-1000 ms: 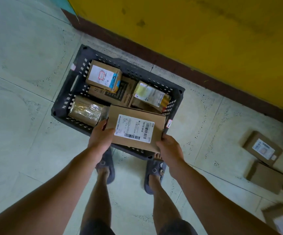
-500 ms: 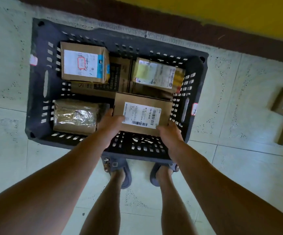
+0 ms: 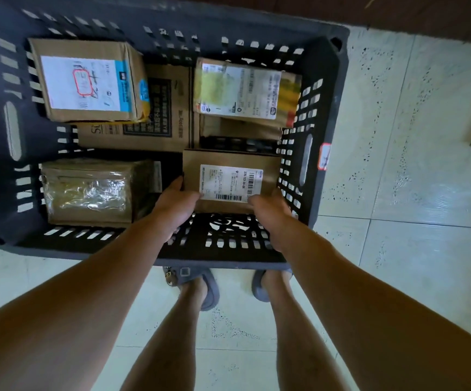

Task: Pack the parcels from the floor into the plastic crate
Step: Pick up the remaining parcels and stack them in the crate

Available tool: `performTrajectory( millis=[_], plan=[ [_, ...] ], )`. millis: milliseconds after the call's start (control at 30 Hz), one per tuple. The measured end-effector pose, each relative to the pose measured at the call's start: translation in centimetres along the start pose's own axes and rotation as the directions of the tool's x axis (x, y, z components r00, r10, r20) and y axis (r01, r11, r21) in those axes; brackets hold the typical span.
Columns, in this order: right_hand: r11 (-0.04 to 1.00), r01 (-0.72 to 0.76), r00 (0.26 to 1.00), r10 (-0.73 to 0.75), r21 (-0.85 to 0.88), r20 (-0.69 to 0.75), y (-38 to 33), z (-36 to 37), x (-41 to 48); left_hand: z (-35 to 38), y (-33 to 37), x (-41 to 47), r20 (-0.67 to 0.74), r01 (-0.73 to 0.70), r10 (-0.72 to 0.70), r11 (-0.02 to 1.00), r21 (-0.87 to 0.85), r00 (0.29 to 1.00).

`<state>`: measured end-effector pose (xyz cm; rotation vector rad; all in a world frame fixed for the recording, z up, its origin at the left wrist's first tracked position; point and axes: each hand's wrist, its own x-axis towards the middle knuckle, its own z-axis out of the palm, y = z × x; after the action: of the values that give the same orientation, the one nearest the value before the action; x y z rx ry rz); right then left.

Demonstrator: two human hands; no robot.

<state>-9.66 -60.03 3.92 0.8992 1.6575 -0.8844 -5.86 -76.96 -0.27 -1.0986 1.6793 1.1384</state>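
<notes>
Head view: hands [image 3: 223, 210] gripping parcel [image 3: 230, 180].

Two bare forearms, no sleeves, watch or rings in sight. Left grip [image 3: 176, 206] and right grip [image 3: 271, 214] ungloved. Bare lower legs below. Grey slip-on sandals [image 3: 200, 286] with thick rounded soles on both feet; small charms, one brassy, one square and dark, pinned near the left sandal's toe.
</notes>
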Motion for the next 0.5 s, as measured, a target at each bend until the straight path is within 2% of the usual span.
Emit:
performTrajectory(
  millis=[100, 200, 300, 500],
  plan=[
    [0.999, -0.027, 0.999, 0.028, -0.035, 0.023, -0.3, -0.4, -0.9, 0.0, 0.3, -0.6, 0.048, 0.020, -0.020, 1.000, 0.010, 0.999],
    [0.997, -0.039, 0.999, 0.037, -0.063, -0.023, -0.5, -0.5, -1.9, -0.4, 1.0, -1.2, 0.079, 0.038, -0.041, 0.999, 0.038, 0.996],
    [0.996, 0.014, 1.000, -0.012, -0.085, 0.026, -0.4, -0.6, -2.8, -0.4, 1.7, -2.1, 0.131, 0.027, -0.034, 0.998, 0.052, 0.991],
    [0.984, 0.161, 0.986, -0.158, -0.077, 0.045, 0.5, -0.7, -4.9, -0.5, 2.5, -4.9, -0.032, -0.015, 0.018, 0.996, 0.087, 0.999]
  ],
)
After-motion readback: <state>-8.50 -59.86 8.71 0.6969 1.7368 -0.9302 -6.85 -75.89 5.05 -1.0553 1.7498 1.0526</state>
